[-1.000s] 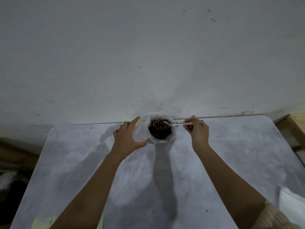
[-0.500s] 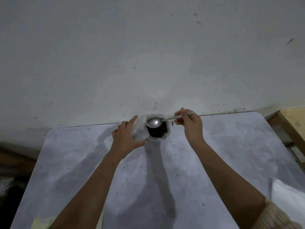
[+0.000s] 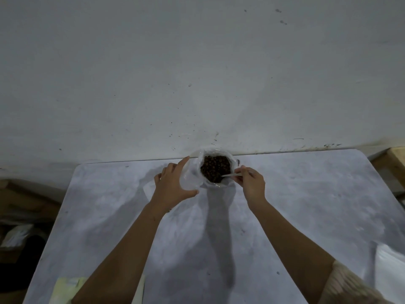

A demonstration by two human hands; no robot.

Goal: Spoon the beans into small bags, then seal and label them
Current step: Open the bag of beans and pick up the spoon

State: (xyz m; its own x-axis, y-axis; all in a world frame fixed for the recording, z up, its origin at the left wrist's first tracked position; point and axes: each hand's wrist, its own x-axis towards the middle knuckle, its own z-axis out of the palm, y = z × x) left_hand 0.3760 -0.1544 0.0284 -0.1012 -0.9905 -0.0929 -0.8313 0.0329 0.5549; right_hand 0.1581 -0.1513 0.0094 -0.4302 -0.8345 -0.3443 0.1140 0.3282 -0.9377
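A clear plastic bag (image 3: 192,174) stands open at the far edge of the grey table (image 3: 306,205), against the wall. Dark brown beans (image 3: 215,167) fill it. My left hand (image 3: 173,185) cups the bag's left side, fingers and thumb curled round the plastic. My right hand (image 3: 252,183) pinches the handle of a metal spoon (image 3: 229,175). The spoon's bowl is dug down into the beans at the bag's near right side and is hidden among them.
A white bag or sheet (image 3: 388,270) lies at the table's near right edge. Pale yellow paper (image 3: 65,286) lies at the near left corner, partly under my arm. A wooden piece (image 3: 394,161) stands beyond the right edge. Boxes and clutter (image 3: 19,227) sit left of the table.
The spoon was held level over the bag's mouth; now my right hand has dropped toward me and tipped the bowl down into the beans. My left hand keeps its hold on the bag.
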